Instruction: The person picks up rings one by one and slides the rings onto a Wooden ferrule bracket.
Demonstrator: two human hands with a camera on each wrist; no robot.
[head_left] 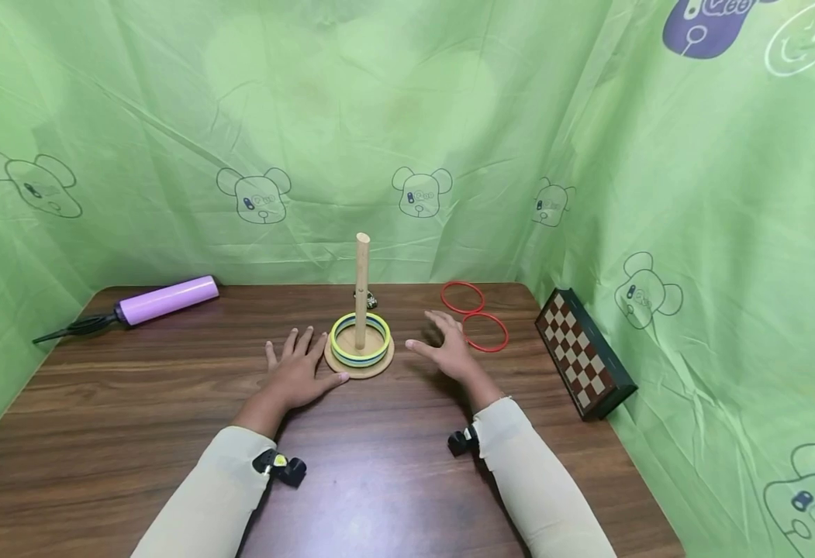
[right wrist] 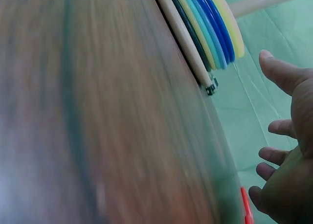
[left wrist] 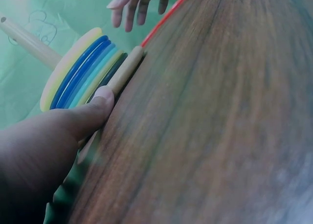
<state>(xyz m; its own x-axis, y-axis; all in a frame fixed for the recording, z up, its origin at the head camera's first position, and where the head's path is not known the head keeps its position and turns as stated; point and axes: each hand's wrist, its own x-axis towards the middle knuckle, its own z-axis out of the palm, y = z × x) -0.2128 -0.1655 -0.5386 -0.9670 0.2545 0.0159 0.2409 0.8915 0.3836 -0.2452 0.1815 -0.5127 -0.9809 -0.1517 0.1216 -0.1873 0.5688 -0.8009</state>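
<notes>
A round wooden base (head_left: pixel 360 373) with an upright wooden peg (head_left: pixel 361 291) stands mid-table. Several rings (left wrist: pixel 80 70) in yellow, blue, teal and dark tones lie stacked around the peg, on the base. My left hand (head_left: pixel 297 378) is at the base's left side, fingers spread, its thumb touching the base's edge in the left wrist view. Off to the right of the base, my right hand (head_left: pixel 451 350) is held with fingers apart and nothing in them. Two red rings, a far one (head_left: pixel 462 297) and a nearer one (head_left: pixel 485 332), lie just beyond the right hand.
A purple hand pump (head_left: pixel 168 301) with a black end lies at the back left. On the right, a checkered board box (head_left: pixel 581 353) stands on its side near the green curtain (head_left: pixel 714 232). A small shiny object (head_left: pixel 371 300) sits behind the peg.
</notes>
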